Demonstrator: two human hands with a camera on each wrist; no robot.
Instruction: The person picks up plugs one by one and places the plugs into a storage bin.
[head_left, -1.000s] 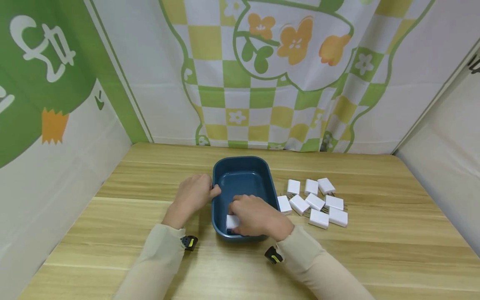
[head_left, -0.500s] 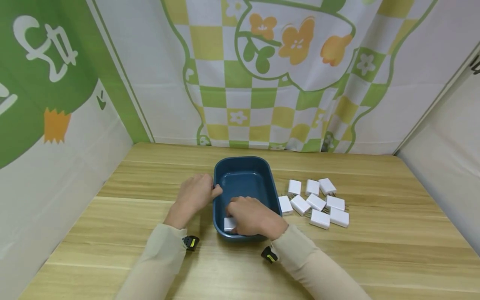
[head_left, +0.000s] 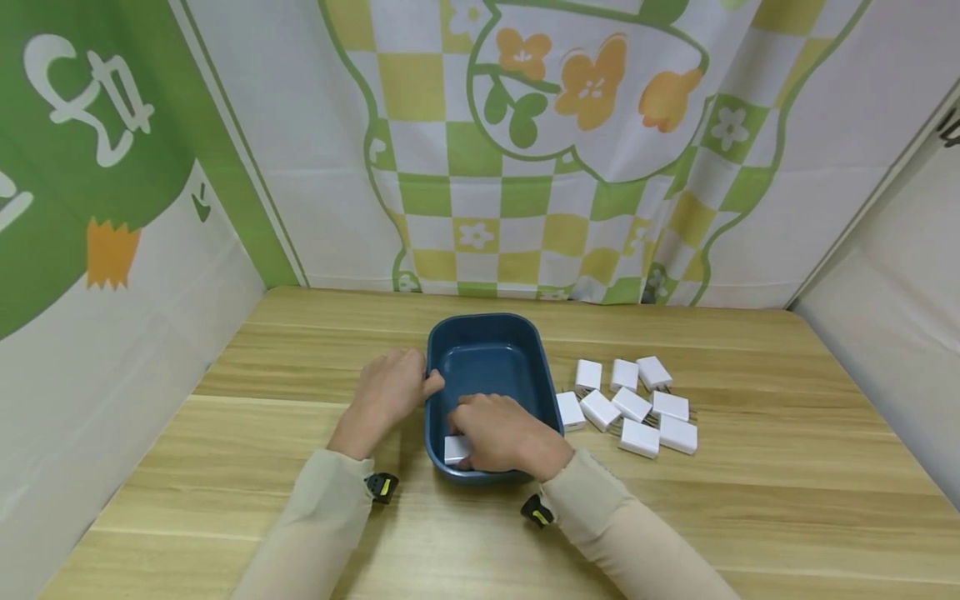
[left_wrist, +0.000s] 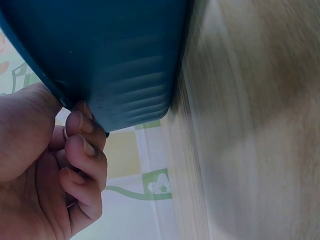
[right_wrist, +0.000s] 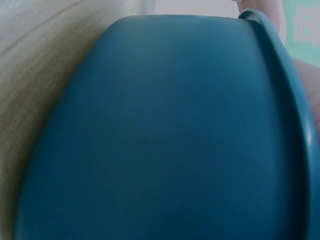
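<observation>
A dark blue rectangular tray [head_left: 487,329] stands in the middle of the wooden table. My left hand [head_left: 390,387] grips its left rim, thumb over the edge; the left wrist view shows the curled fingers [left_wrist: 82,160] under the tray's outer wall [left_wrist: 120,60]. My right hand [head_left: 502,433] is inside the tray's near end and holds a small white block [head_left: 455,449] low against the near left corner. The right wrist view shows only the tray's blue outer wall [right_wrist: 165,130], close up.
Several more white blocks [head_left: 633,404] lie grouped on the table just right of the tray. Fabric walls with green and yellow checks enclose the table at the back and both sides. Bare wood lies left of and in front of the tray.
My right hand has slid the white block a little to the left and down into the tray's near corner. The left hand stays on the rim.
</observation>
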